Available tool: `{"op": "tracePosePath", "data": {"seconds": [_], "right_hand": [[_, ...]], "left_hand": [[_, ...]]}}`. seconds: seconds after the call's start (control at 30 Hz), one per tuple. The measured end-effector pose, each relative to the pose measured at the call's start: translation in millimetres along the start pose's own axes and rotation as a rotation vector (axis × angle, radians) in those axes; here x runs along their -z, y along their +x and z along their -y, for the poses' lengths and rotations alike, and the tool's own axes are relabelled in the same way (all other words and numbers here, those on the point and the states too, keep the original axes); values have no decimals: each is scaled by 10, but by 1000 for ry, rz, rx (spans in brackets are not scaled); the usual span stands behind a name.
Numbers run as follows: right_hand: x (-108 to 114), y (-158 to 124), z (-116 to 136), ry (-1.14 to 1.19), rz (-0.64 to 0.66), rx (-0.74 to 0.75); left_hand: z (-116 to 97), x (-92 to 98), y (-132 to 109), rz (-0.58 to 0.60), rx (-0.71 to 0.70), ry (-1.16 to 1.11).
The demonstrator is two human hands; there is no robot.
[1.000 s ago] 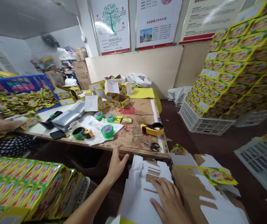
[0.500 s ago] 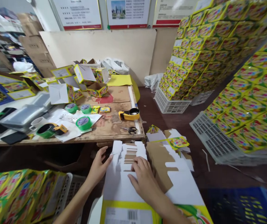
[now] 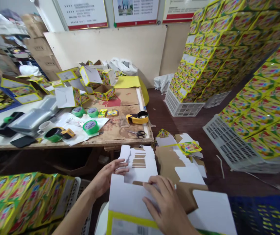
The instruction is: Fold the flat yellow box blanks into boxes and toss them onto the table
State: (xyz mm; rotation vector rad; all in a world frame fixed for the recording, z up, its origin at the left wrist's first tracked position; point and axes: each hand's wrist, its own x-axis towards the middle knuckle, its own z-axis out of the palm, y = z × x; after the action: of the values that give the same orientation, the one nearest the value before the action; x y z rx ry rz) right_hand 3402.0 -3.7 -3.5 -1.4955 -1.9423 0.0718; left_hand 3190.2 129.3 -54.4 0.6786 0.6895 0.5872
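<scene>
A stack of flat, die-cut white box blanks (image 3: 135, 192) lies in front of me, below the table's near edge. My left hand (image 3: 109, 174) grips the left edge of the top blank, fingers curled over it. Fingers together, my right hand (image 3: 165, 204) presses flat on the blank's white face. More flattened blanks and brown cardboard (image 3: 179, 163) lie just to the right, one showing a yellow printed side (image 3: 189, 147).
On the wooden table (image 3: 120, 138) lie green tape rolls (image 3: 90, 126), a yellow tape dispenser (image 3: 138, 117), scissors (image 3: 137, 133) and folded yellow boxes (image 3: 91, 76). Stacked yellow boxes (image 3: 215, 49) on white crates (image 3: 182, 107) fill the right; more boxes (image 3: 20, 199) sit lower left.
The view swung right and down. My left hand came off the table edge to the blank's left edge. My right hand slid down the blank and the top sheet has shifted toward me.
</scene>
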Motion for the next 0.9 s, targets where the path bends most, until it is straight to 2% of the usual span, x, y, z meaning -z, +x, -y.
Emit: {"op": "tracePosePath", "data": {"seconds": [0.07,0.1,0.2,0.27,0.3,0.37,0.43,0.47,0.53,0.57,0.6,0.63,0.73,0.8,0.9], "right_hand": [[49,-13,33,-15,-13,36],[65,-15,53,-22,-12,49],[146,25,131,-38,-16,49],[282,111,203,-50,-57,51],[379,168,242,-70,-80,64],[605,291,316,-147,-105,131],[806,390,368,-232,-97,214],[874,424,383,-261,-86,239],[916,461,388,-278,-75,219],[890,471,378,-267,-72,187],[839,481,361,-252,-71,148],[770,495,337,-240,-74,110],[545,573,221,-288,-60,37],[440,645,115,-402,-19,1],[360,735,-47,-544,81,-51]], "left_hand": [[62,-74,-11,103,40,-82],[93,-121,-24,188,77,-45],[127,-346,-111,508,176,298],[59,-566,-200,599,129,557],[-4,-683,-243,586,59,687],[-168,-886,-302,478,-147,974],[-334,-994,-307,269,-373,1213],[-399,-1000,-291,98,-466,1270],[-472,-927,-236,-321,-591,1238],[-475,-860,-205,-500,-608,1171],[-459,-784,-176,-613,-601,1096],[-427,-707,-153,-662,-576,1025],[-300,-520,-133,-703,-489,858],[-246,-454,-161,-797,-511,821],[-233,-447,-219,-898,-601,893]]}}
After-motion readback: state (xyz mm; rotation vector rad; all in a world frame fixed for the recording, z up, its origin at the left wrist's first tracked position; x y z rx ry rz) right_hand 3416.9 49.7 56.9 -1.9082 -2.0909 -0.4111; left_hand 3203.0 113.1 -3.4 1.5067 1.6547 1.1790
